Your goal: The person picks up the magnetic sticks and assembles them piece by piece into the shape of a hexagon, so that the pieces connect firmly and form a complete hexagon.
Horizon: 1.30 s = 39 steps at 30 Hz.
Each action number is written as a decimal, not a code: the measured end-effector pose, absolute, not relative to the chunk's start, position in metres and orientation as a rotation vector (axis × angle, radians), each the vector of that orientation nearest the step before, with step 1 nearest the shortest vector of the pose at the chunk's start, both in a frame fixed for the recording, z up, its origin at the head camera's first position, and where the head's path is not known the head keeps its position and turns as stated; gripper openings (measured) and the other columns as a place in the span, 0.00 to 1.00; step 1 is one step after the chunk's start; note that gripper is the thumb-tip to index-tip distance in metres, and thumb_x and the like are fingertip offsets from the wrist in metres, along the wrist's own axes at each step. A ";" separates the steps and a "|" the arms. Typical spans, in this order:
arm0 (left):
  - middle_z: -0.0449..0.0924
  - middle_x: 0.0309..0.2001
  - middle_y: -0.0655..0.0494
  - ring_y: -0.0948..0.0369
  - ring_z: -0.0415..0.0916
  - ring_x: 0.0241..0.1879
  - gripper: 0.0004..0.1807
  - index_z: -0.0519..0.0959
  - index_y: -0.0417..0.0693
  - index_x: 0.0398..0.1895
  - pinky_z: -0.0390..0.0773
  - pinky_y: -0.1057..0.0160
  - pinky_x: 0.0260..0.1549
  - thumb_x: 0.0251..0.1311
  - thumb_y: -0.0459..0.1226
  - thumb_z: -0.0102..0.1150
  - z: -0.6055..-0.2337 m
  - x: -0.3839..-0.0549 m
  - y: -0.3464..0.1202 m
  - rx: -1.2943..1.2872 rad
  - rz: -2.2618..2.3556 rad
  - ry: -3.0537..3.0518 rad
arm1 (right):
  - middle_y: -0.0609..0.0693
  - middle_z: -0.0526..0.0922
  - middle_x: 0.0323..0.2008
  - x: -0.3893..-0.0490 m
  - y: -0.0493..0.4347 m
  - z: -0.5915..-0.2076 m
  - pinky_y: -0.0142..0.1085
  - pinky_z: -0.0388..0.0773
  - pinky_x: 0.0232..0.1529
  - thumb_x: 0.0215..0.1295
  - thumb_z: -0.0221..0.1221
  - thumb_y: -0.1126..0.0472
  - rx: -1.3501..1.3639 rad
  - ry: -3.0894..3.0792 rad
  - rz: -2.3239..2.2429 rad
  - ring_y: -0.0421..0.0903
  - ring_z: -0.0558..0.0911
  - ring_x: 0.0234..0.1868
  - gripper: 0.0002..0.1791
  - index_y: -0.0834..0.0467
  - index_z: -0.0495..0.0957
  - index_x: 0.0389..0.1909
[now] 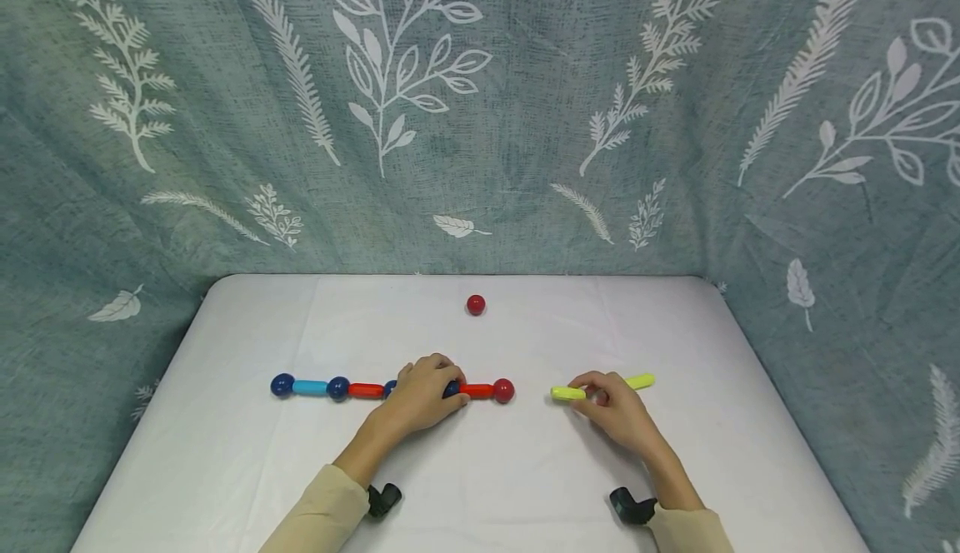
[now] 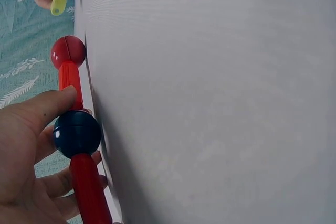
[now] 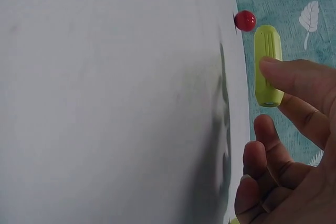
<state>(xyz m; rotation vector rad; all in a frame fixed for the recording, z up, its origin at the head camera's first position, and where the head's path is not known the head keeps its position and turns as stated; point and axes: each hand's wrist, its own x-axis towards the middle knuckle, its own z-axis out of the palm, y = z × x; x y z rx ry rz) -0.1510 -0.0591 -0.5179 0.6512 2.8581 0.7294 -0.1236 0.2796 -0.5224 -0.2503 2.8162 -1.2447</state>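
Note:
A row of toy balls and rods lies across the table, joined end to end: a dark blue ball [image 1: 282, 385], a light blue rod [image 1: 310, 387], red rods and further dark blue balls, with a red ball [image 1: 504, 391] at its right end. My left hand [image 1: 426, 393] grips this chain near its right part, thumb on the red rod [image 2: 70, 80] beside a blue ball [image 2: 77, 134], hiding the chain's middle. My right hand [image 1: 615, 410] pinches a yellow-green rod [image 3: 268, 66] between thumb and finger, its other fingers loosely bent. That rod's left end points toward the red ball, with a gap between.
A second yellow-green rod [image 1: 641, 381] lies just beyond my right hand. One loose red ball [image 1: 476, 305] sits near the far edge of the white table [image 1: 375, 311]. Behind hangs a green leaf-patterned cloth [image 1: 525, 120]. Black wrist mounts [image 1: 385, 500] show below both hands.

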 end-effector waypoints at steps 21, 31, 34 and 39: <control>0.76 0.54 0.51 0.49 0.70 0.58 0.12 0.84 0.56 0.44 0.63 0.34 0.60 0.64 0.50 0.66 -0.517 -0.152 -0.059 0.654 0.727 2.855 | 0.51 0.76 0.37 -0.144 0.249 -0.527 0.34 0.66 0.26 0.61 0.69 0.65 -0.273 2.765 -1.196 0.45 0.69 0.28 0.13 0.51 0.84 0.46; 0.76 0.53 0.52 0.50 0.70 0.58 0.12 0.84 0.56 0.44 0.60 0.33 0.61 0.64 0.50 0.66 -0.518 -0.151 -0.060 0.648 0.735 2.860 | 0.48 0.75 0.35 -0.149 0.236 -0.527 0.36 0.67 0.28 0.60 0.69 0.65 -0.319 2.763 -1.167 0.45 0.69 0.29 0.11 0.51 0.85 0.43; 0.76 0.53 0.52 0.50 0.70 0.58 0.12 0.84 0.56 0.44 0.60 0.33 0.61 0.64 0.50 0.66 -0.518 -0.151 -0.060 0.649 0.736 2.859 | 0.48 0.76 0.35 -0.150 0.232 -0.527 0.36 0.67 0.29 0.60 0.69 0.65 -0.347 2.755 -1.155 0.45 0.69 0.29 0.11 0.51 0.85 0.43; 0.76 0.53 0.52 0.50 0.70 0.59 0.12 0.84 0.57 0.44 0.60 0.33 0.61 0.64 0.51 0.65 -0.519 -0.152 -0.060 0.647 0.723 2.861 | 0.47 0.76 0.35 -0.152 0.226 -0.526 0.37 0.68 0.29 0.59 0.70 0.65 -0.354 2.753 -1.138 0.45 0.70 0.30 0.12 0.50 0.85 0.43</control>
